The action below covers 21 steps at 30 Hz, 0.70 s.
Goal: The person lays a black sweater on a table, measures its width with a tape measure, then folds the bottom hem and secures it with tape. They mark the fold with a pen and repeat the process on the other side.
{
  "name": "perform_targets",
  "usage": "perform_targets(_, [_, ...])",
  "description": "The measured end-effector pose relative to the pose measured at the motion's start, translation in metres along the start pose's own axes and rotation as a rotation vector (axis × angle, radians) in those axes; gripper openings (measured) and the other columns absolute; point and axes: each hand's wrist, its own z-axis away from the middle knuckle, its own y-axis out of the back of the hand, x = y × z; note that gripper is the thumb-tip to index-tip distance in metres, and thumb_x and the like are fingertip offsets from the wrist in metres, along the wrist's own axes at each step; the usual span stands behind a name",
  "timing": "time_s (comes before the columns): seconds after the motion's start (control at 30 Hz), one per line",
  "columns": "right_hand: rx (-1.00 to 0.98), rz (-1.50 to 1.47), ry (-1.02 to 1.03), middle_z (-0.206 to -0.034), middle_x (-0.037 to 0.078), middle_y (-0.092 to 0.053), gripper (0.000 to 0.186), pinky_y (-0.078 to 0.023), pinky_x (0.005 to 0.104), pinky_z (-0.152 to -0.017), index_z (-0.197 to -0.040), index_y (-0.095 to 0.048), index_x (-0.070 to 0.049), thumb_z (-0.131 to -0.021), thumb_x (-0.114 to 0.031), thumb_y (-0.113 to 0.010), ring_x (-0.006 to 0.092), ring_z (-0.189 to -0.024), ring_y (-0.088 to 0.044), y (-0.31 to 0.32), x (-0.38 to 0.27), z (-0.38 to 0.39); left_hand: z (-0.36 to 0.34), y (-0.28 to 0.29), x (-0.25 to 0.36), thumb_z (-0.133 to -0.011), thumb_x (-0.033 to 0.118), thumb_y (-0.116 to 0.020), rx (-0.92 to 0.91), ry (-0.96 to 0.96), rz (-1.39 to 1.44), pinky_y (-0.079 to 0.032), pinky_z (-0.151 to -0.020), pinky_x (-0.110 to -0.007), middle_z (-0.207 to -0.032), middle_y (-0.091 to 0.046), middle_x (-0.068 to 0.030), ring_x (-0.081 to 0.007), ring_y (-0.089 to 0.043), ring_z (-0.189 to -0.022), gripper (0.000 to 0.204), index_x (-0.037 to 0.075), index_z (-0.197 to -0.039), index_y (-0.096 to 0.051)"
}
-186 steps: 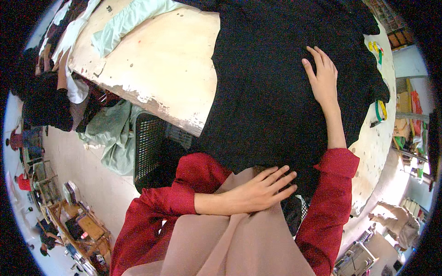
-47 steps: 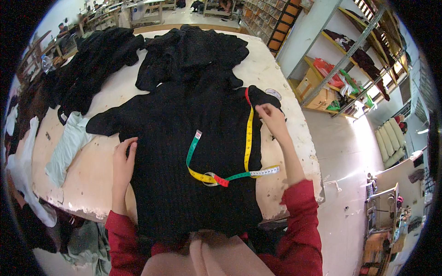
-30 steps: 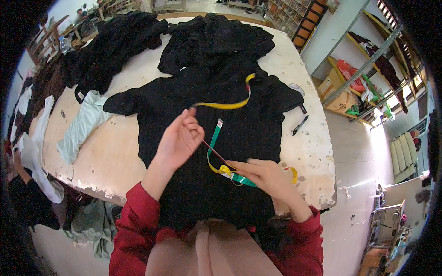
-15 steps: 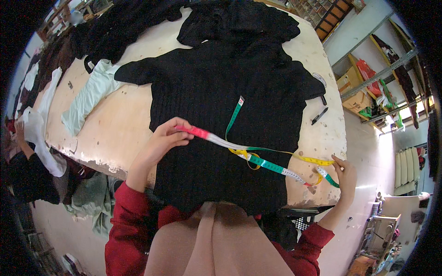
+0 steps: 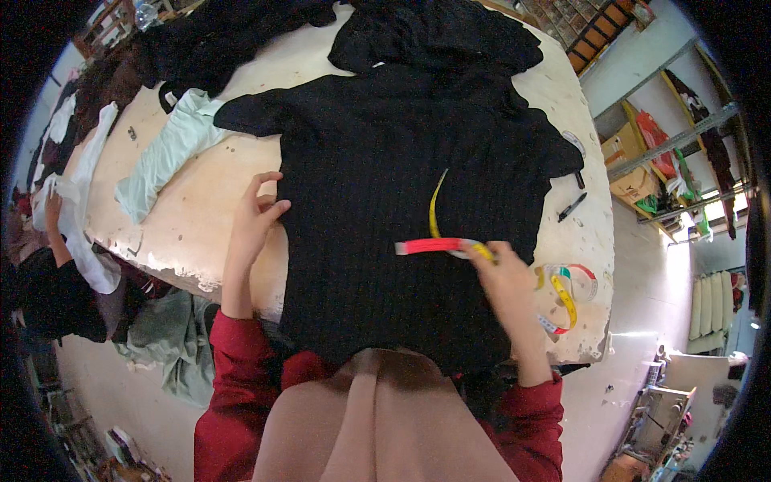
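A black ribbed knit sweater (image 5: 361, 177) lies spread on the pale worktable (image 5: 181, 241), its hem toward me. My left hand (image 5: 259, 215) is at the sweater's left side edge, thumb and fingers apart, holding nothing. Over the lower right of the sweater, my right hand (image 5: 502, 277) pinches a multicoloured measuring tape (image 5: 434, 246). Its red end points left from the fingers, and a yellow piece curves up across the knit. More of the tape lies looped on the table to the right of that hand.
Behind the sweater lie more black garments (image 5: 434, 36). A pale green cloth (image 5: 169, 153) is on the left, a black pen (image 5: 572, 206) on the right. At far left another person's hand (image 5: 53, 210) touches white fabric (image 5: 80, 193). Shelves with boxes (image 5: 630, 169) stand at right.
My left hand has let go of the tape's red end and moved up to the sweater's side. My right hand has come left over the sweater and now holds the tape near that end.
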Motion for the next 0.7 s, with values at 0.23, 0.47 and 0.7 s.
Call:
perform_targets(0.23, [-0.101,0.159,-0.384,-0.100,0.012,-0.060,0.040,-0.052,0.0400,-0.067,-0.127,-0.061,-0.025,-0.089,-0.013,-0.060,0.0314,-0.080,-0.063,0.058,0.120,0.058,0.006,0.005,0.007,-0.091,0.019,-0.064,0.104,0.132,0.105,-0.044,-0.062,-0.020,-0.081,-0.056,0.0008,-0.0057,-0.050,-0.069,0.043,0.014,-0.132,-0.049])
perform_targets(0.47, [0.121,-0.006,-0.287,-0.115,0.011,-0.059,0.036,-0.039,0.0371,-0.096,-0.122,-0.062,-0.013,-0.087,-0.017,-0.064,0.0283,-0.109,-0.054,0.038,0.124,0.055,-0.003,0.029,-0.013,-0.094,0.037,-0.062,0.013,0.348,0.302,-0.054,-0.069,-0.025,-0.084,-0.053,-0.0005,-0.0107,-0.057,-0.071,0.044,-0.001,-0.116,-0.056])
perform_targets(0.7, [0.126,0.151,-0.019,-0.099,0.006,-0.061,0.023,-0.041,0.0363,-0.082,-0.103,-0.063,-0.008,-0.081,-0.009,-0.068,0.0234,-0.095,-0.056,0.004,0.117,0.000,-0.014,0.026,-0.011,-0.092,0.028,-0.067,-0.078,0.393,0.306,-0.055,-0.064,-0.024,-0.077,-0.052,0.0039,-0.0080,-0.058,-0.065,0.029,0.003,-0.103,-0.057])
